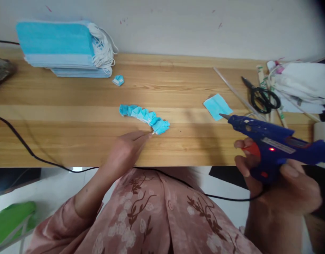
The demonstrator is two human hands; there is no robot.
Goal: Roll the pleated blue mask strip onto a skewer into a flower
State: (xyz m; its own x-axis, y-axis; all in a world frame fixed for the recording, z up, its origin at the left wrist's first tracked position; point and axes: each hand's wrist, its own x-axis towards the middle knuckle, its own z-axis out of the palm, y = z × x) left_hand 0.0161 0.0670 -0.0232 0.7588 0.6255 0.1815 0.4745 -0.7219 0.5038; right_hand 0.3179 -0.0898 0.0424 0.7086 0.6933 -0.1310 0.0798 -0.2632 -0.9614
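My right hand (278,180) is wrapped round the handle of a blue hot glue gun (270,139) with an orange trigger and a lit red light. Its nozzle points left, over the corner of a light blue fabric square (217,106). With fingers pinched together, my left hand (127,146) holds the lower right edge of a ruffled blue strip (143,115) of gathered folds. A small pale tip shows at those fingertips; what it belongs to is hidden. A small folded blue piece (118,80) lies farther back.
A stack of blue face masks (56,38) with white ear loops stands at the back left. Black-handled scissors (263,98), a clear glue stick (232,86) and white material (302,81) lie at the right. The gun's black cord (173,180) runs along the wooden table's (72,141) front edge.
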